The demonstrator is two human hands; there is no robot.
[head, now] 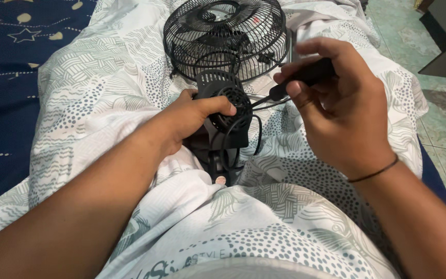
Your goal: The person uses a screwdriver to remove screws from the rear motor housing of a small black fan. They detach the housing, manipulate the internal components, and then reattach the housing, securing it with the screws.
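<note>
Head view: hands [192, 116] on fan motor housing [225, 106], screwdriver [305, 77].

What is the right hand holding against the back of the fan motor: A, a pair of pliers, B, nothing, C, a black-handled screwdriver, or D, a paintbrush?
C: the right hand grips a black-handled screwdriver whose tip points at the motor housing, which the left hand steadies.

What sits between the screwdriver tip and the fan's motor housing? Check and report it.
Nothing visible blocks it. The right hand aims the screwdriver straight at the motor housing, which the left hand grips from the other side. The black cord loops just below the tip.
</note>
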